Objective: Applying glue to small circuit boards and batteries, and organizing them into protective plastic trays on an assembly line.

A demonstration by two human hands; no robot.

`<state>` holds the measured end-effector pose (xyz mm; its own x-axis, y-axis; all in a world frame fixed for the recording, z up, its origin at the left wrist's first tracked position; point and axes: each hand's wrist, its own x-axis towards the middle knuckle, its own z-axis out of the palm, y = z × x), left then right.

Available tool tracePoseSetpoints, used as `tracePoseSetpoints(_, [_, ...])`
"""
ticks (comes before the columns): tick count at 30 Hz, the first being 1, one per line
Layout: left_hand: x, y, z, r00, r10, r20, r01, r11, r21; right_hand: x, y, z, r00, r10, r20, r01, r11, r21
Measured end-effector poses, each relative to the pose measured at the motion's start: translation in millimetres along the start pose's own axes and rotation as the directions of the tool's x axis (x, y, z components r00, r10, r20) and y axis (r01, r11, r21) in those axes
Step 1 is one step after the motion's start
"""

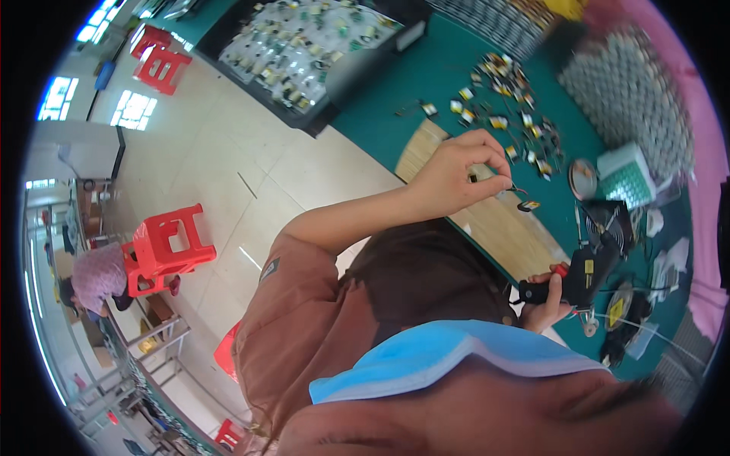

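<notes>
My left hand [462,173] is above a wooden board [509,228], with thumb and forefinger pinched on thin dark wires. From these wires hangs a small black part with a yellow band [528,206], like the pieces scattered farther off. On the right, the fingers of my right hand [549,302] are wrapped round the handle of a black soldering gun [589,275], near its red button. Its front end points away from me, toward a black fan [614,220]; the tip is hard to make out.
Several small wired parts [502,121] lie loose on the green table mat [395,83]. A black tray [319,121] of more parts stands far left. Stacked grey pieces [631,99], a round dish [583,178] and a green-white box [627,176] sit right. Red stools [173,239] stand on the floor.
</notes>
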<state>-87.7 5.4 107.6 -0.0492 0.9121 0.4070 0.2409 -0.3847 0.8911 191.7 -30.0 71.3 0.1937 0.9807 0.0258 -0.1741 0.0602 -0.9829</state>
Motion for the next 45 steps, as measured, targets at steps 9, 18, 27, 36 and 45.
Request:
tracePoseSetpoints(9, [20.7, 9.6, -202.9, 0.894, 0.212, -0.394, -0.04, 0.915, 0.402, 38.2, -8.0, 53.5, 0.984, 0.162, 0.078, -0.153, 0.982, -0.113])
tracePoseSetpoints(18, [-22.3, -26.7, -263.6, 0.843, -0.004, -0.538, 0.273, 0.864, 0.423, 67.1, -19.7, 84.4, 0.97, 0.199, 0.138, -0.164, 0.959, -0.231])
tracePoseSetpoints(27, [-8.6, -67.7, -251.2, 0.893, -0.287, -0.345, 0.449, 0.546, 0.707, 61.7, -15.5, 87.4, 0.971, 0.227, 0.08, -0.204, 0.953, -0.225])
tracePoseSetpoints(36, [60.3, -85.8, -261.6, 0.943, -0.321, -0.091, 0.211, 0.361, 0.908, 57.5, -17.6, 62.7, 0.983, 0.183, 0.024, -0.179, 0.977, -0.118])
tracePoseSetpoints(45, [277.3, -189.0, -284.7, 0.944, -0.294, -0.149, 0.218, 0.221, 0.951, 58.0, -15.1, 47.0, 0.962, 0.27, 0.047, -0.264, 0.959, -0.103])
